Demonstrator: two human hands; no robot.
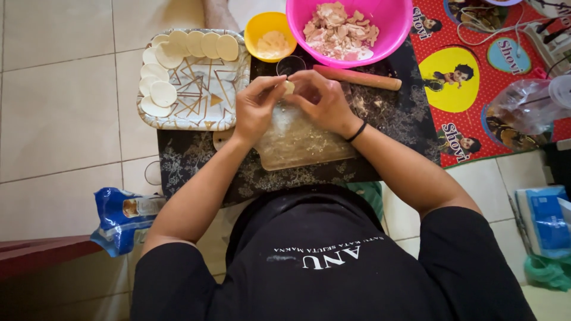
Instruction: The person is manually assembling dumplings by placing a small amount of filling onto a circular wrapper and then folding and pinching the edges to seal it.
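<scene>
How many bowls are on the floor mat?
2. A small yellow bowl sits beside the patterned tray, and a big pink bowl full of dough scraps is to its right, above the rolling pin. More could be outside the picture.

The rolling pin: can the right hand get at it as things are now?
Probably yes. The rolling pin lies bare just beyond the right hand, nothing between them; but that hand and the left hand now pinch a dough piece.

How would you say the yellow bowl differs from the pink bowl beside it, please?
The yellow bowl is clearly smaller than the pink bowl. The yellow bowl holds a little pale, crumbly filling; the pink bowl is heaped with pale pinkish scraps. The yellow bowl sits next to the patterned tray; the pink bowl sits behind the rolling pin. Both are round and open.
</scene>
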